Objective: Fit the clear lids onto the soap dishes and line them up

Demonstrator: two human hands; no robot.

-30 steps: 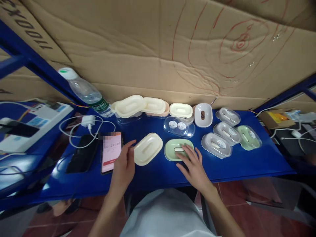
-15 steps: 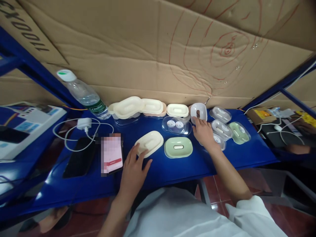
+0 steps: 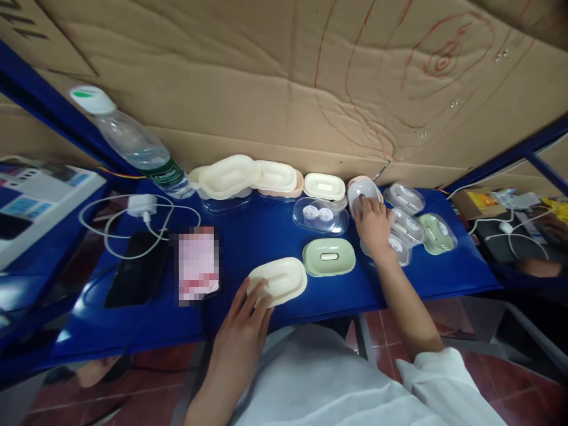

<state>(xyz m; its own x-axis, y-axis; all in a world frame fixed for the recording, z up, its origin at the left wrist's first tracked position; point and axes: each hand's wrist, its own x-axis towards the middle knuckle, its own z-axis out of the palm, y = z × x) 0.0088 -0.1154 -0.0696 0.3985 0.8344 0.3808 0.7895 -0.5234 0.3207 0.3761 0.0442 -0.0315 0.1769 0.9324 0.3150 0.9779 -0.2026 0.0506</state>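
My left hand (image 3: 245, 319) lies with stretched fingers over the left end of a cream oval soap-dish-like piece (image 3: 287, 283) near the table's front edge. Whether the thumb grips its rim is hidden. Farther right, my right hand (image 3: 374, 223) has its fingers bent over the near side of a pale grey oval dish (image 3: 356, 192), which sits over a pink one (image 3: 371, 181). The fingertips reach inside the grey dish. Between the hands is a green oval dish (image 3: 339, 247) with a slot. Behind it, a clear cover (image 3: 320, 225) carries two round stickers.
Cream pieces (image 3: 228, 177) are stacked along the cardboard wall (image 3: 231, 89). Several clear-covered dishes (image 3: 406, 226) stand right of my right hand. On the left are a water bottle (image 3: 142, 151), a white charger with cable (image 3: 142, 205), a dark phone (image 3: 133, 278) and a lit phone (image 3: 198, 266).
The cream piece under my left hand has slid nearer to me and turned. My right hand has shifted the grey dish, and more of the pink one shows behind it. The view has also shifted.
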